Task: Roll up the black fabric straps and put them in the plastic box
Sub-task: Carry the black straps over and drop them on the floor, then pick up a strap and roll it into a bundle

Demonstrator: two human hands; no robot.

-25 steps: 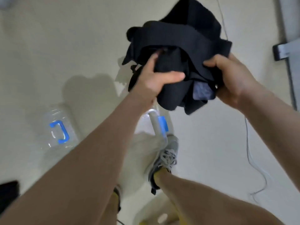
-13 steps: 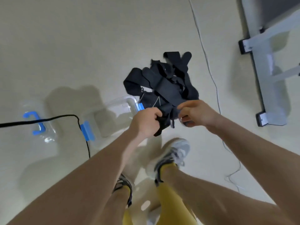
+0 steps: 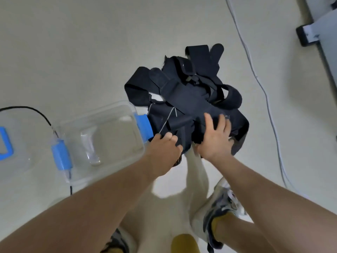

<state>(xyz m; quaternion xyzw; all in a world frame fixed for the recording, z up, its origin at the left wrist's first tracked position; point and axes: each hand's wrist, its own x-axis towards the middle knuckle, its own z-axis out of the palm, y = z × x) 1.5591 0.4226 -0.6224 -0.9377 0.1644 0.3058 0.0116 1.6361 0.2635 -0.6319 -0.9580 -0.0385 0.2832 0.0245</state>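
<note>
Head camera: a tangled heap of black fabric straps (image 3: 191,99) lies on the floor (image 3: 73,52) against the right end of the clear plastic box (image 3: 109,136), its loose ends pointing away from the person. The left hand (image 3: 164,148), arm outstretched, has its grip curled on the heap's near edge. The right hand (image 3: 215,139) presses spread fingers on top.
</note>
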